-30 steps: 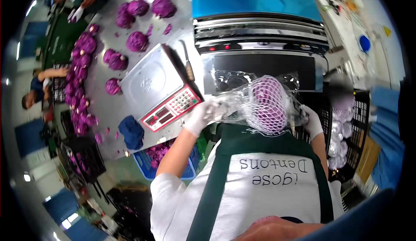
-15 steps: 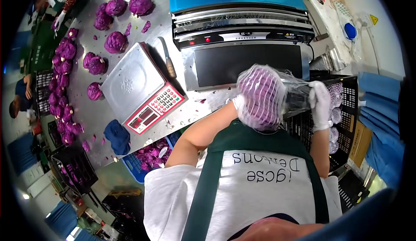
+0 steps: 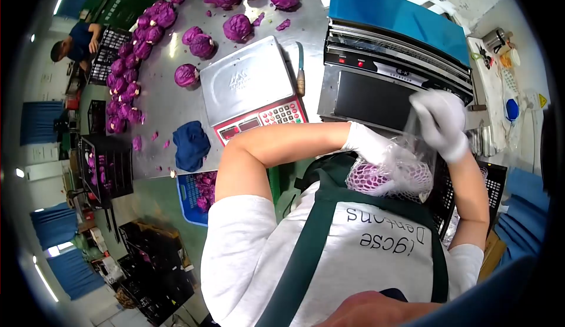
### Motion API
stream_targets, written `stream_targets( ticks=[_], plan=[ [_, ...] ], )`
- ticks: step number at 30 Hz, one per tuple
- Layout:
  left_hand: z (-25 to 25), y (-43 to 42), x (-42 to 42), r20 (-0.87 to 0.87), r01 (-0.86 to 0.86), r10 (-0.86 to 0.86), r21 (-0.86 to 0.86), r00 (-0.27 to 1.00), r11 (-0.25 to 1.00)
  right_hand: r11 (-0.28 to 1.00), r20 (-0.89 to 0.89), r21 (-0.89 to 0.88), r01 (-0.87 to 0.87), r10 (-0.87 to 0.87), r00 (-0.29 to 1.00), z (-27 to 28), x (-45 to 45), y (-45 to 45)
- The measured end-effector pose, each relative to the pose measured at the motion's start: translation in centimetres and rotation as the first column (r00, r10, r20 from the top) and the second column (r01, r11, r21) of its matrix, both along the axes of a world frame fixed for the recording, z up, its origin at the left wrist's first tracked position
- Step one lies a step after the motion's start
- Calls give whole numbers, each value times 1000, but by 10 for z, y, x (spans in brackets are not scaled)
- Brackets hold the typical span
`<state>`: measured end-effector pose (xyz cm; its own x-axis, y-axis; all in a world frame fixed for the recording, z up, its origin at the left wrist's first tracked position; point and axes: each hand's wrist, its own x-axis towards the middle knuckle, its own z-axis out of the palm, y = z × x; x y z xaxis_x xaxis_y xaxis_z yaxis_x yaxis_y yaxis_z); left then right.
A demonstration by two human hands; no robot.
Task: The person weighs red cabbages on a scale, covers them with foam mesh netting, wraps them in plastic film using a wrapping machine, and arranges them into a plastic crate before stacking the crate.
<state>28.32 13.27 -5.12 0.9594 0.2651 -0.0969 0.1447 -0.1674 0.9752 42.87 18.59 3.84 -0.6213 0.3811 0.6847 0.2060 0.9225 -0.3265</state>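
Note:
A red cabbage (image 3: 369,177) in a white foam net and clear plastic bag rests against my apron, in front of the sealing machine. My left hand (image 3: 376,145), in a white glove, is closed over the top of the cabbage and its bag. My right hand (image 3: 442,124), also gloved, is raised above the cabbage at the front edge of the sealer (image 3: 376,100). Its fingers are closed on the gathered end of the clear plastic bag (image 3: 415,135), which stretches down to the cabbage.
A scale (image 3: 250,83) and a knife (image 3: 301,71) sit left of the sealer. Several loose red cabbages (image 3: 238,28) and a blue cloth (image 3: 191,145) lie on the metal table. Below are a blue basket of trimmings (image 3: 194,200) and a black crate (image 3: 494,188). A co-worker (image 3: 76,44) is at far left.
The view has turned, shifting the table rightward. The wrapped cabbage has tipped and come down toward my apron. My left hand moved on top of it; my right hand drew the bag end upward.

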Motion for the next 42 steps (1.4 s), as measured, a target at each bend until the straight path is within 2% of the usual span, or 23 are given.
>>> stream_targets(
  ticks=[2, 4, 6, 9, 10, 11, 14, 15, 16, 17, 18, 20, 22, 24, 26, 29, 32, 33, 36, 37, 39, 41, 42],
  plan=[
    [-57, -12, -9, 397, -4, 54, -124, 916, 992, 875, 64, -483, 1, 34, 997, -60, -16, -1],
    [-33, -20, -26, 107, -91, 104, -124, 989, 988, 592, 46, -805, -46, 140, 989, -100, -30, -24],
    [-28, -37, -43, 17, -208, 231, -373, 973, 904, 594, 161, -804, 1, 217, 963, -117, -36, -32],
    [-18, -58, -64, 8, -314, 367, -501, 930, 806, 500, 280, -864, 61, 377, 883, -125, -32, -37],
    [24, -56, -76, -461, -483, 186, -692, 868, 537, 525, 268, -851, 15, 409, 872, -136, -28, -41],
    [-5, -67, -81, -500, -534, 195, -744, 844, 402, 423, 302, -901, 94, 456, 837, -133, -28, -43],
    [16, -82, -82, -444, -526, 396, -841, 804, 124, 372, 339, -918, 135, 561, 755, -135, -27, -51],
    [26, -85, -85, -434, -539, 440, -830, 786, 142, 450, 353, -889, 84, 559, 750, -146, -25, -56],
    [16, -94, -92, -397, -573, 476, -758, 785, 311, 525, 369, -851, 33, 551, 748, -158, -23, -60],
    [6, -95, -95, -377, -451, 535, -892, 756, 8, 422, 307, -902, 86, 491, 815, -175, -19, -65],
    [14, -89, -87, -347, -368, 537, -927, 769, -71, 435, 408, -881, 185, 502, 762, -184, -17, -69],
    [14, -85, -74, -292, -311, 498, -949, 817, -46, 273, 385, -922, 274, 582, 716, -190, -2, -76],
    [8, -75, -50, -465, -453, 423, -881, 778, -134, 76, 283, -954, 290, 543, 791, -190, 20, -89],
    [-19, -74, -31, -505, -621, 434, -763, 746, 179, -155, 147, -964, 216, 367, 918, -180, 43, -111],
    [3, -67, 10, -441, -638, 497, -687, 747, 349, -370, -9, -929, 10, 51, 999, -161, 70, -134],
    [5, -60, 60, -248, -572, 523, -482, 815, 664, -468, -136, -819, -331, -402, 905, -130, 115, -168],
    [9, -56, 125, -63, -415, 439, -471, 896, 778, -406, -202, -769, -494, -578, 791, -115, 170, -199],
    [13, -56, 149, -55, -382, 405, -469, 913, 796, -296, -365, -773, -561, -515, 776, -122, 190, -210],
    [14, -57, 223, -58, -251, 252, -443, 966, 861, -186, -288, -869, -459, -565, 773, -124, 248, -235],
    [15, -52, 253, -73, -189, 174, -420, 982, 888, -108, -399, -802, -588, -635, 662, -122, 266, -242],
    [-1, -42, 321, 2, -24, 25, -213, 1000, 977, -23, -326, -877, -480, -706, 629, -135, 310, -267],
    [-14, -45, 398, 9, -61, 64, -185, 998, 981, -2, -268, -896, -445, -795, 544, -175, 349, -296],
    [-28, -44, 436, -1, -39, 39, -138, 999, 990, 93, -301, -886, -455, -861, 411, -156, 369, -305]
  ],
)
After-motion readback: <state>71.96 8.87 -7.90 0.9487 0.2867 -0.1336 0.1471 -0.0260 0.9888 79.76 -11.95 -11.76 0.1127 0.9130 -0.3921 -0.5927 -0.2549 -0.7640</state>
